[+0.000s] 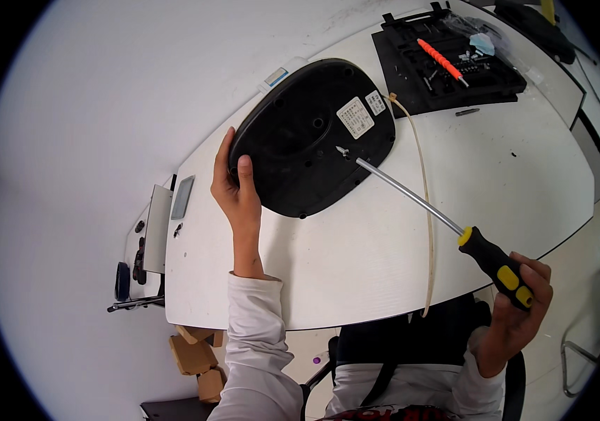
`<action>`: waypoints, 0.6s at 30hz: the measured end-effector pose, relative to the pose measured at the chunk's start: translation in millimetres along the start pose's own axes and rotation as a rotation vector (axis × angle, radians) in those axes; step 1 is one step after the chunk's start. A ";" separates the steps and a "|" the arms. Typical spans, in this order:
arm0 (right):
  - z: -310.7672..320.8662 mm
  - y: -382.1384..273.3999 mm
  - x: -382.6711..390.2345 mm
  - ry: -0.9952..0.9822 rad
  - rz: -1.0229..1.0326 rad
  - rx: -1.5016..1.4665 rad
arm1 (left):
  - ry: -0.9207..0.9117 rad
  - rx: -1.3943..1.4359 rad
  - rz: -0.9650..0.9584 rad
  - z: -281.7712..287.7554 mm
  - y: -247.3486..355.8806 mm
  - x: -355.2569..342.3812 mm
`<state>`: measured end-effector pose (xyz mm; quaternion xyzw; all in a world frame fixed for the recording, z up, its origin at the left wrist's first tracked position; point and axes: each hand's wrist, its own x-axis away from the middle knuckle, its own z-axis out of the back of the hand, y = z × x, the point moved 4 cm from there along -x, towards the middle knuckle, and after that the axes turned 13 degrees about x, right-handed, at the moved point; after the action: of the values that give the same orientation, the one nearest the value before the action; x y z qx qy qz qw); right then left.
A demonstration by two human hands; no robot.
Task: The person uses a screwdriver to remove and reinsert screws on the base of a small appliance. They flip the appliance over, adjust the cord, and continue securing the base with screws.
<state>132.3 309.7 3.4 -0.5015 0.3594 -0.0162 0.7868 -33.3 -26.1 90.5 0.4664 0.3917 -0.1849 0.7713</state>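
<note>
My left hand point(242, 200) grips the left edge of a black plastic housing point(282, 179), thumb on the face turned up and fingers round the rim. The housing is rounded, with recessed screw holes and two white labels. In my right hand point(519, 316), the black and yellow handle of a screwdriver point(412, 195) is held, its long metal shaft slanting up and left to the housing. Just beyond the shaft's end a small silver screw point(342, 151) shows against the black face; whether the tip touches it I cannot tell.
A cream cable point(426, 210) runs from the housing's right side across the white table point(342, 281). At the far right lies a black tool case point(454, 91) with small bits and an orange flexible shaft point(442, 62). A grey flat object point(183, 198) lies near the left edge.
</note>
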 end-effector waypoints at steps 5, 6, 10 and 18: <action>-8.4 -5.1 -6.1 0.029 0.039 0.005 | 0.004 -0.035 0.021 -0.6 -0.6 -1.0; -9.8 -6.3 -8.1 0.027 0.048 0.004 | 0.004 -0.034 0.027 -0.2 -0.4 -0.3; -16.2 -13.0 -18.5 0.009 0.097 0.001 | 0.009 -0.021 -0.008 -1.7 1.2 -0.9; -28.9 -24.1 -29.8 0.036 0.172 0.023 | -0.004 -0.040 -0.028 -1.1 -2.5 -0.3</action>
<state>101.4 286.8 32.1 -0.4595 0.4150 0.0384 0.7843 -35.6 -26.5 89.0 0.4450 0.4002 -0.1889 0.7785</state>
